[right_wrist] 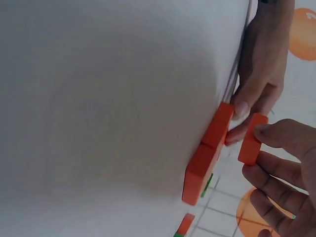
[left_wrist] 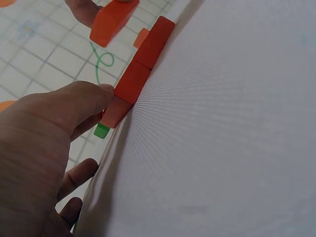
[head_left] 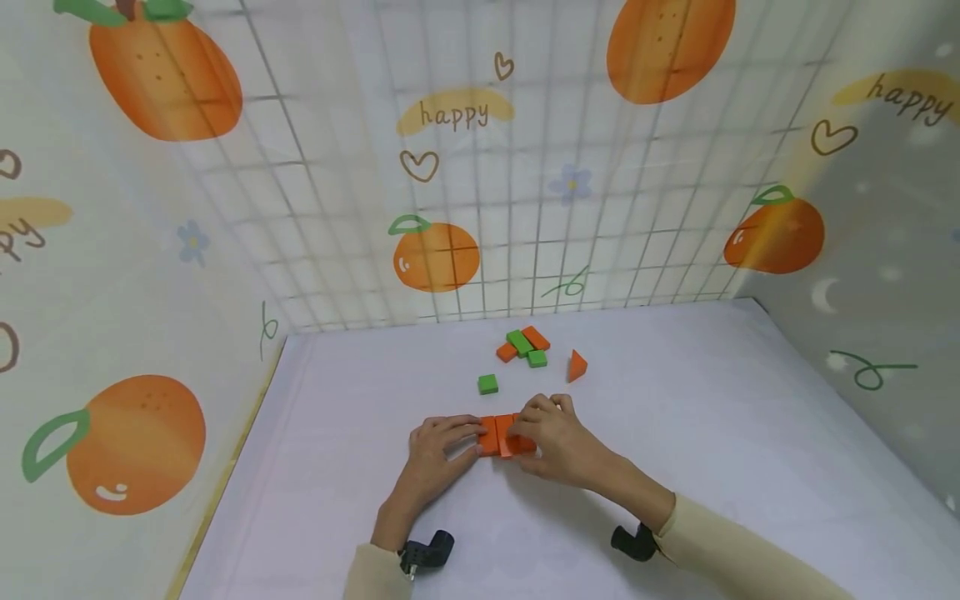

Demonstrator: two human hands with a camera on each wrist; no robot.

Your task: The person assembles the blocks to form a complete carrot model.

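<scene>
Two orange blocks (left_wrist: 132,81) lie end to end on the white tabletop, forming a short row. My left hand (head_left: 437,452) holds the left end of this row, its thumb at the near edge and fingers at the far edge. Just above the row, my right hand (head_left: 558,442) pinches another orange block (right_wrist: 253,140) between thumb and fingertips. This held block is raised off the row in both wrist views. From the head view, the right fingers partly cover the row's right part.
Beyond the hands lies a single green block (head_left: 488,384). Farther back sits a loose cluster of green blocks (head_left: 519,342) and orange blocks (head_left: 536,337), with an orange triangular block (head_left: 577,367) to its right. A patterned curtain (head_left: 337,250) surrounds the table.
</scene>
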